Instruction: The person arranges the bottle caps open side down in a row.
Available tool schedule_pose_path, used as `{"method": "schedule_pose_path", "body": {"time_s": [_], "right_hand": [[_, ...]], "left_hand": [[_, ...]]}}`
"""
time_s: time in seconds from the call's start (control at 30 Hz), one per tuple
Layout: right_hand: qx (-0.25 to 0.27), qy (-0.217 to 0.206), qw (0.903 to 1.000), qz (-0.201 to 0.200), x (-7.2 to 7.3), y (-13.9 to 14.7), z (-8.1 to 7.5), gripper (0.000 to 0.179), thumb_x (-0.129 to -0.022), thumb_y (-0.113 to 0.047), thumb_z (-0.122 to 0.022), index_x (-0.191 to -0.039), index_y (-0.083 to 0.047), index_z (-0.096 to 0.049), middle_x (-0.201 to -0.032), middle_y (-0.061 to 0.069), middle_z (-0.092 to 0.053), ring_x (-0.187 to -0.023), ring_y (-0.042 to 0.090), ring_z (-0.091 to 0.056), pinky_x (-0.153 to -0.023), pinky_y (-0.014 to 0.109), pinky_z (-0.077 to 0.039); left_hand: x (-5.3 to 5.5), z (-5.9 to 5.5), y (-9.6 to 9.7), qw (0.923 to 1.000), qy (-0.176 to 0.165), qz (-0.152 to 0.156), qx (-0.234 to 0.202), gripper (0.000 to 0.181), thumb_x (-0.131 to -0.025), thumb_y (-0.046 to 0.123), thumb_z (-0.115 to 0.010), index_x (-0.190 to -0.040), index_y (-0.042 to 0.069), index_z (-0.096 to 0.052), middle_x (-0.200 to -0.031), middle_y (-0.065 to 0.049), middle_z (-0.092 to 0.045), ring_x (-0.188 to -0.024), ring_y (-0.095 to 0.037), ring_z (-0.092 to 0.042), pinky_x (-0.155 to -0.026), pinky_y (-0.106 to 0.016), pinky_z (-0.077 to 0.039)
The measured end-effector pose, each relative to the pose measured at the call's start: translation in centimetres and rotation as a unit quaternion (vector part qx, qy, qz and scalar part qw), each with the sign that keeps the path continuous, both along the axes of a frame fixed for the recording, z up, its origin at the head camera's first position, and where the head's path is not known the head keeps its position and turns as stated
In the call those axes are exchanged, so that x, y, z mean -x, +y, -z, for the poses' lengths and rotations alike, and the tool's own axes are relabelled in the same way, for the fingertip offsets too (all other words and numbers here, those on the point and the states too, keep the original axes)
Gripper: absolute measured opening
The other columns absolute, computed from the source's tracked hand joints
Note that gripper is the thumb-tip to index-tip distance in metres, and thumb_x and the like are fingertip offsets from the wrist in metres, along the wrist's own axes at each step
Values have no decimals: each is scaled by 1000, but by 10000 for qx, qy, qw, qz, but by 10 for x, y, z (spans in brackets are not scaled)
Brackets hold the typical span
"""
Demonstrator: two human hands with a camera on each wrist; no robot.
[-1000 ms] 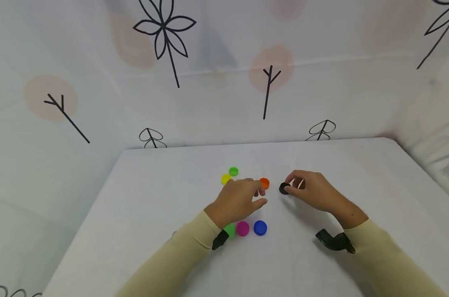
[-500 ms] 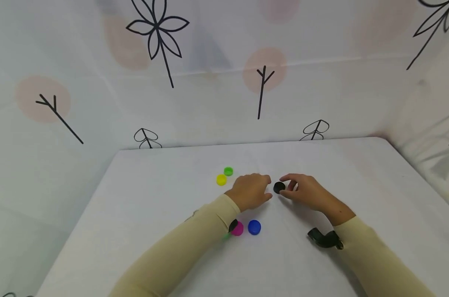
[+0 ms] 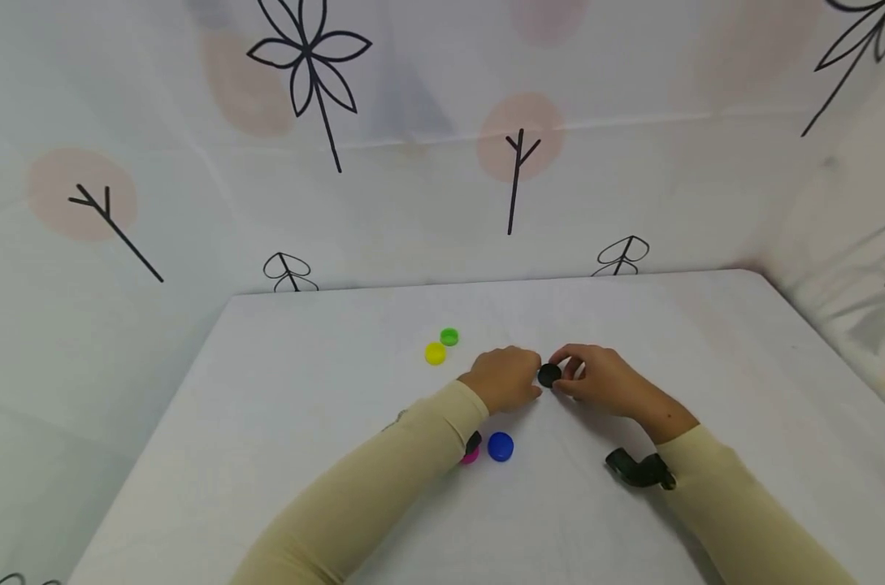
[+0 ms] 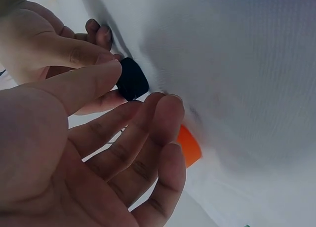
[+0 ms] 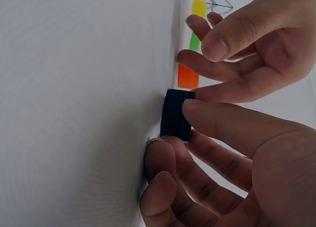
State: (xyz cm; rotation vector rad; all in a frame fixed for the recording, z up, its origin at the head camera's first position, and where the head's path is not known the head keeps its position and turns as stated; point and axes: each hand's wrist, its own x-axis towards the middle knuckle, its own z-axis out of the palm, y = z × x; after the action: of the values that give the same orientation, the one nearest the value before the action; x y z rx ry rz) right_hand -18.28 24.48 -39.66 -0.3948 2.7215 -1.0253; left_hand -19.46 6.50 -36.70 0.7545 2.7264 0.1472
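Observation:
A black bottle cap (image 3: 549, 375) stands on the white table, between the two hands. My right hand (image 3: 599, 378) pinches it with thumb and fingers, as the right wrist view also shows. On its left is my left hand (image 3: 506, 380), fingers loosely bent and nothing held between them. In the left wrist view its thumb tip overlaps the black cap; whether they touch, I cannot tell. An orange bottle cap (image 4: 189, 146) is close to the left fingertips there; the left hand hides it in the head view.
Behind the left hand lie a yellow cap (image 3: 435, 353) and a green cap (image 3: 449, 336). Nearer the front are a blue cap (image 3: 501, 446) and a magenta cap (image 3: 469, 457), partly covered by the left sleeve. A patterned white cloth (image 3: 413, 203) hangs beyond the table.
My left hand has moved right, up beside the black cap, and now covers the orange cap in the head view. The right hand keeps its place at the black cap.

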Motion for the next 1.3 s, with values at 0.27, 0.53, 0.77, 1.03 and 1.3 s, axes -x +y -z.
{"method": "schedule_pose_path", "body": {"time_s": [0.27, 0.53, 0.77, 1.03, 1.3], "right_hand": [[-67, 3, 10000, 2, 1, -1, 0, 33, -89, -9, -72, -119, 0, -65, -89, 8, -65, -72, 15, -59, -60, 28, -50], [-149, 207, 9997, -49, -1, -1, -2, 31, -92, -13, -71, -119, 0, -64, -90, 7, -66, -73, 15, -59, -63, 27, -50], [242, 734, 9970, -6, -11, -2, -22, 32, -93, -15, -71, -121, -4, -61, -88, 8, -71, -71, 18, -65, -59, 27, -51], [744, 957, 9925, -166, -21, -11, -34, 32, -89, -15, -75, -118, -11, -61, -83, 3, -71, -70, 16, -65, -63, 26, -53], [1555, -15, 9872, -345, -24, -15, -35, 24, -100, -28, -61, -115, -9, -60, -85, 15, -71, -78, 38, -67, -69, 38, -57]], "left_hand": [[-2, 0, 0, 9999, -8, 52, 115, 31, -96, 33, -67, -121, 15, -64, -98, 4, -66, -83, -10, -56, -71, -24, -51], [-4, -2, -4, 9995, -146, -31, -292, 39, -97, 34, -66, -130, 13, -60, -113, 3, -69, -94, -10, -63, -80, -24, -54], [-10, -16, -14, 9846, -262, -595, -1620, 33, -103, 33, -56, -130, 14, -56, -98, 3, -68, -71, -11, -59, -60, -21, -47], [-29, -23, -30, 9656, 313, -845, -2440, 24, -100, 29, -63, -119, 16, -59, -112, -1, -74, -80, -10, -66, -61, -16, -48], [-47, -17, -42, 9528, 971, -636, -2806, 27, -95, 28, -70, -119, 17, -63, -110, 1, -76, -78, -7, -68, -61, -12, -47]]}}
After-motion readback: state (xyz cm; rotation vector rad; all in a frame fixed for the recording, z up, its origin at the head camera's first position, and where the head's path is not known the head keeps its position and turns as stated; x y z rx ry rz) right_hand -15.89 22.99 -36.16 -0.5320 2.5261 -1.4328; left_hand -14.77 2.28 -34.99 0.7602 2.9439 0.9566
